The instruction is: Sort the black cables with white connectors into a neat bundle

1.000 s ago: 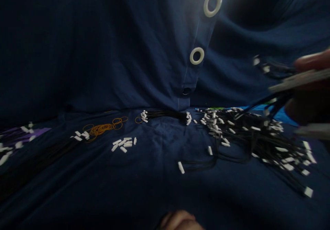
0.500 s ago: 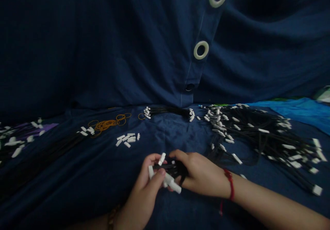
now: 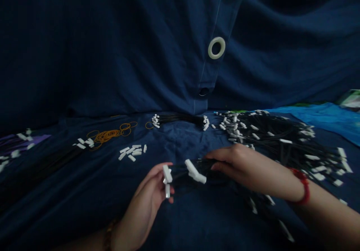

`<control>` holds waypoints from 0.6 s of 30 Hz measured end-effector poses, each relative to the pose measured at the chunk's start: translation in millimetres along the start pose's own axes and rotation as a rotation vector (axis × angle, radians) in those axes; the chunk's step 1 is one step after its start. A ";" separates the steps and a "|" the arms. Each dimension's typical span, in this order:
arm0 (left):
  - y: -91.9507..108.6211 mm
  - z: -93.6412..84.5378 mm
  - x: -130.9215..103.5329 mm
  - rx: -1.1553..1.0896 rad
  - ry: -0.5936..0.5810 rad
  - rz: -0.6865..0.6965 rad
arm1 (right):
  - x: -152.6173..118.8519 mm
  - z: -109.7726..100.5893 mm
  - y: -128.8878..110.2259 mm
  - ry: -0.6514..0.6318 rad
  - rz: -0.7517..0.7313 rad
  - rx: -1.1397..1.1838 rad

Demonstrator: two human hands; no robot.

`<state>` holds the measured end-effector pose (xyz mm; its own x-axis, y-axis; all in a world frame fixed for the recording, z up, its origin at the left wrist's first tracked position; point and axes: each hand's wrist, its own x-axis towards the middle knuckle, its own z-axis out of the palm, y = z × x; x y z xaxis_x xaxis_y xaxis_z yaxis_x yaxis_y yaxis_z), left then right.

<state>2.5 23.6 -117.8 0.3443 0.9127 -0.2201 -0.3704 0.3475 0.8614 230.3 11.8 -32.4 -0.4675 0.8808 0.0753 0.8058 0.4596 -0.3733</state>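
Observation:
Black cables [image 3: 209,165] with white connectors stretch between my two hands, low over the blue cloth. My left hand [image 3: 152,191] is curled around one end of them, where white connectors [image 3: 167,174] stand out at its fingertips. My right hand [image 3: 239,166] grips the cables farther along, thumb and fingers closed. Two or more white connectors [image 3: 195,171] hang in the gap between the hands. Below my right forearm, more cable ends with blurred connectors [image 3: 285,230] trail down.
A large heap of black cables [image 3: 292,151] lies to the right. At the back is a straight cable bundle [image 3: 180,119]. Left of centre are loose white connectors [image 3: 132,152] and orange rubber bands [image 3: 108,135]. More cables [image 3: 47,165] lie far left. A blue curtain [image 3: 140,48] hangs behind.
My right hand has moved right and slightly up along the cables, away from my left hand. The cables now span a wider gap, and trailing ends show under the right forearm.

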 end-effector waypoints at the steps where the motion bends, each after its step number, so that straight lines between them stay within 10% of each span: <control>1: -1.2 -1.3 0.9 0.024 0.006 -0.003 | -0.4 -3.5 1.8 0.043 0.019 -0.002; 8: -1.1 -3.1 4.3 0.474 -0.015 0.111 | -24.2 -37.2 1.2 0.808 0.204 -0.129; 11: 0.0 -2.9 0.7 0.912 -0.104 0.307 | -36.3 -49.3 -4.0 0.922 0.309 -0.147; 14: -1.1 -5.4 0.6 1.115 -0.114 0.433 | -28.3 -35.8 -4.3 0.591 0.175 -0.059; 18: -2.3 -13.1 11.8 0.693 0.087 0.362 | 2.1 10.3 4.2 -0.004 0.014 0.138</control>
<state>-3.8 36.4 -128.3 0.2254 0.9671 0.1180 0.1860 -0.1617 0.9692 229.0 14.4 -43.4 -0.4584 0.8863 0.0658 0.7547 0.4273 -0.4978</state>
